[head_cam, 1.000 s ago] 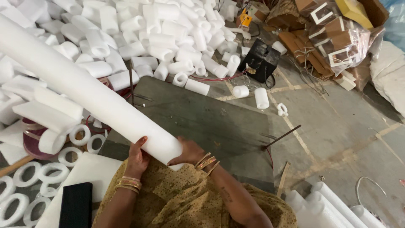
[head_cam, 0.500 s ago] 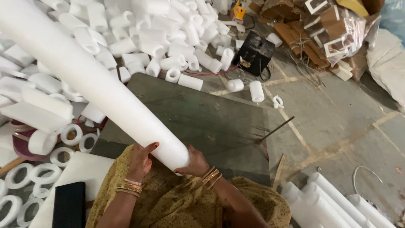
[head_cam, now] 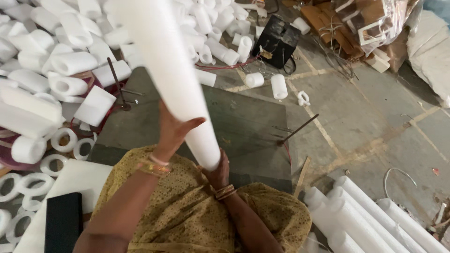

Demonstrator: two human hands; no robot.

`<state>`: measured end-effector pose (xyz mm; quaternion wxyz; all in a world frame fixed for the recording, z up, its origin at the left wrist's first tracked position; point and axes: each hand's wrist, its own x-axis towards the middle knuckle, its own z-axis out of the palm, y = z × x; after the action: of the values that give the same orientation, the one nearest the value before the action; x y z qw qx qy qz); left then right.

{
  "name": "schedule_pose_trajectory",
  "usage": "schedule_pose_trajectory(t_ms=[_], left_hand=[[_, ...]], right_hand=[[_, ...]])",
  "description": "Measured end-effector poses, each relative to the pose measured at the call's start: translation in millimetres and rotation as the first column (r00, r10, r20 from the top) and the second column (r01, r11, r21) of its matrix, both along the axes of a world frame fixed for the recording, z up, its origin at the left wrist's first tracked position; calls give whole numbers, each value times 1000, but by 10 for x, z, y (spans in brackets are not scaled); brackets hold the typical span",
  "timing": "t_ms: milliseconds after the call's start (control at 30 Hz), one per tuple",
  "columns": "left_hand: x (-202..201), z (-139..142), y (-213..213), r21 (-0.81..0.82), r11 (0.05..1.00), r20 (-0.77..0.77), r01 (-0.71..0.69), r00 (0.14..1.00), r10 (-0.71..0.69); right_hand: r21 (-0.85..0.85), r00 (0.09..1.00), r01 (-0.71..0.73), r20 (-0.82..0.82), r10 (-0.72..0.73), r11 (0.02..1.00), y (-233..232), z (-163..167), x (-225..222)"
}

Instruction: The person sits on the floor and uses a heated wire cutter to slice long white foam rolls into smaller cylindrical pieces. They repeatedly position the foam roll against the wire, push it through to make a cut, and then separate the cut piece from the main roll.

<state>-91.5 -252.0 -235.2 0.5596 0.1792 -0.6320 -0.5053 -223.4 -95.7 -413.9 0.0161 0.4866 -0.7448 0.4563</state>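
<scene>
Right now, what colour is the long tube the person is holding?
White. The long foam tube is plain white all over, seen best in the head view.

clear plastic bag (head_cam: 375, 21): top right, on the floor, crumpled, wrapped round brown cardboard pieces and white frames.
brown cardboard bundle (head_cam: 328, 23): just left of that bag, flat strips tied with string.
white sack (head_cam: 431, 56): far right edge, large, soft, bulging.
black box (head_cam: 279, 40): top centre, squarish, beside the short white foam tubes, wires at its foot.
labels, signs, screens: none to be made out.
</scene>
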Motion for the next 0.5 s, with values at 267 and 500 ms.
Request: schedule_pose_trajectory(t_ms=[267,500], left_hand=[[-741,65,267,-28,997,195,69,979,-62],[-1053,-158,465,-164,980,364,115,930,-48]], right_hand=[[-30,955,165,253,-152,986,-51,-131,-320],[194,811,150,537,-233,969,-104,-57,-473]])
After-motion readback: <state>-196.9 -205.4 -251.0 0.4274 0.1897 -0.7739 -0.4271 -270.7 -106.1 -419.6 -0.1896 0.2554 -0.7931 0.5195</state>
